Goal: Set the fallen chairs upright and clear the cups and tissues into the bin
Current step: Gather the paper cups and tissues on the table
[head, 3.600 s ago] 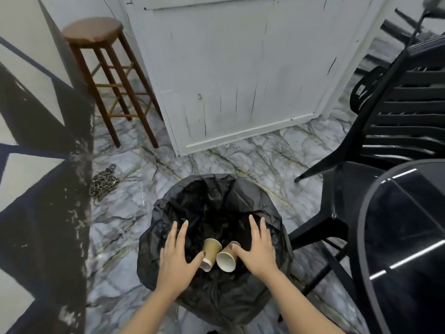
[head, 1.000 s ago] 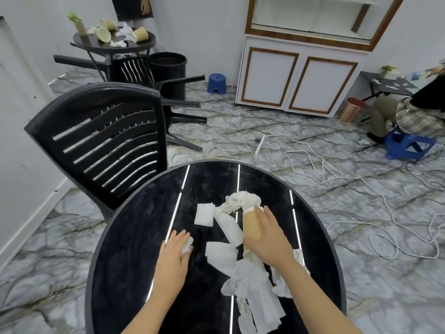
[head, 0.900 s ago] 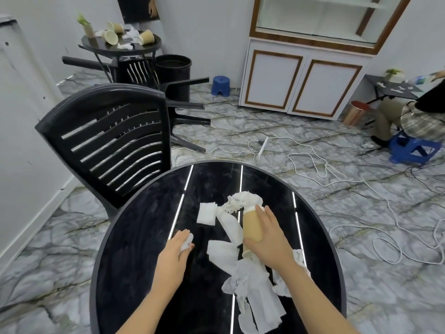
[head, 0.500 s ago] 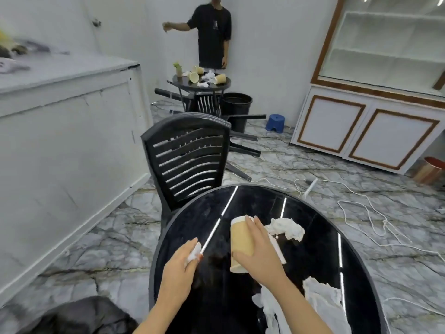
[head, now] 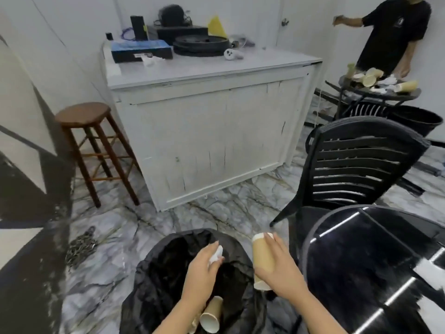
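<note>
The bin [head: 154, 280], lined with a black bag, stands on the floor right below me. My left hand [head: 202, 271] hovers over its opening and pinches a small white tissue [head: 216, 253]. My right hand [head: 279, 271] grips a tan paper cup [head: 262, 256] upside down above the bin's right rim. Another tan cup [head: 212, 314] lies inside the bin. A black slatted chair [head: 349, 165] stands upright beside the round black table [head: 375, 268], where white tissues [head: 431, 276] remain at the right edge.
A white cabinet [head: 212, 131] stands behind the bin, a wooden stool [head: 91, 145] to its left. A chain [head: 79, 244] lies on the marble floor. At the far right a person [head: 390, 32] stands by a second table [head: 378, 92] littered with cups, beside another black bin [head: 416, 119].
I have turned left from the table to the bin. Both hands moved from over the tabletop to above the bin, still holding the tissue and the cup.
</note>
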A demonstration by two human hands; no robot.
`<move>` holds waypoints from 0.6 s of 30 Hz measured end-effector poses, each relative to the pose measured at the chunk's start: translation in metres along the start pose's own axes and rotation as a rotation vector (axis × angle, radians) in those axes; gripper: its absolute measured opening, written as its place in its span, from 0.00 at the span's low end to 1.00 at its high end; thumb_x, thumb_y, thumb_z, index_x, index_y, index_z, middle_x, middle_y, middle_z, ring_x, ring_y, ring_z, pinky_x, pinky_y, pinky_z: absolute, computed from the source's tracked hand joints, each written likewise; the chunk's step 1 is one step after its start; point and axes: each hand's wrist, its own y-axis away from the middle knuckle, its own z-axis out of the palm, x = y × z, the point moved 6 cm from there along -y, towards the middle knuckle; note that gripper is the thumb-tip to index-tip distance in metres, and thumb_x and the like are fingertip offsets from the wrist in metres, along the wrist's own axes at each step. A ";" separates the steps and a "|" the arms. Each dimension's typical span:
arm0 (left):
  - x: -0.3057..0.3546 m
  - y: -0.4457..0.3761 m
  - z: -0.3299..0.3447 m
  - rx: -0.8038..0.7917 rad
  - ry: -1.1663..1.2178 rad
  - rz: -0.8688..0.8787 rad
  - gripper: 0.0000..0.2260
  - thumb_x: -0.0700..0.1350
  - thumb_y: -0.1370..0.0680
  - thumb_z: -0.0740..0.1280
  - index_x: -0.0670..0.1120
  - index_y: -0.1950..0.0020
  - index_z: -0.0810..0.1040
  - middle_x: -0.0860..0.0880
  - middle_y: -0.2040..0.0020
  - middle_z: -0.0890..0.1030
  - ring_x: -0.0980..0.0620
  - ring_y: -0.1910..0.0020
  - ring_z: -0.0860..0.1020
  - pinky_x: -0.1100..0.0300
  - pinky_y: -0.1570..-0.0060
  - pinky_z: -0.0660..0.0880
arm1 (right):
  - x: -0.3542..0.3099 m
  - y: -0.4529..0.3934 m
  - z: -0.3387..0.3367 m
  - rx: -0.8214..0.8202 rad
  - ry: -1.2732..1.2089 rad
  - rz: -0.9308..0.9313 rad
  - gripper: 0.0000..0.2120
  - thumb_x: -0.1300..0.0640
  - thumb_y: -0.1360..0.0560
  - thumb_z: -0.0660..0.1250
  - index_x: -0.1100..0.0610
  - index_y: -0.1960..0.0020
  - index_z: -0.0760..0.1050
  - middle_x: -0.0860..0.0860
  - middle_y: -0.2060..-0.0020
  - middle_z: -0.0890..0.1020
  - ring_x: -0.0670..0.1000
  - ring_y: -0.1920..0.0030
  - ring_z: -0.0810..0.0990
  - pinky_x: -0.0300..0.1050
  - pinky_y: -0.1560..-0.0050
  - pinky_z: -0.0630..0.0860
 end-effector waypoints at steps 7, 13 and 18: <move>-0.100 0.017 -0.029 -0.034 -0.023 -0.129 0.17 0.42 0.22 0.63 0.49 0.33 0.70 0.51 0.33 0.71 0.72 0.47 0.72 0.84 0.51 0.61 | 0.011 -0.007 0.117 -0.166 0.049 0.077 0.41 0.45 0.33 0.66 0.40 0.27 0.48 0.41 0.24 0.47 0.52 0.27 0.58 0.51 0.37 0.68; -0.182 0.023 -0.004 -0.009 -0.062 -0.232 0.17 0.45 0.22 0.62 0.50 0.33 0.70 0.52 0.33 0.72 0.59 0.38 0.71 0.70 0.41 0.65 | 0.054 -0.019 0.208 -0.253 0.011 0.084 0.40 0.45 0.34 0.65 0.43 0.27 0.50 0.43 0.24 0.49 0.52 0.27 0.58 0.50 0.37 0.65; -0.239 0.020 0.026 0.014 -0.059 -0.284 0.18 0.45 0.22 0.63 0.50 0.32 0.69 0.53 0.33 0.72 0.60 0.36 0.68 0.77 0.44 0.62 | 0.099 -0.026 0.271 -0.299 -0.033 0.097 0.42 0.45 0.33 0.68 0.43 0.26 0.49 0.47 0.24 0.48 0.53 0.27 0.59 0.51 0.37 0.67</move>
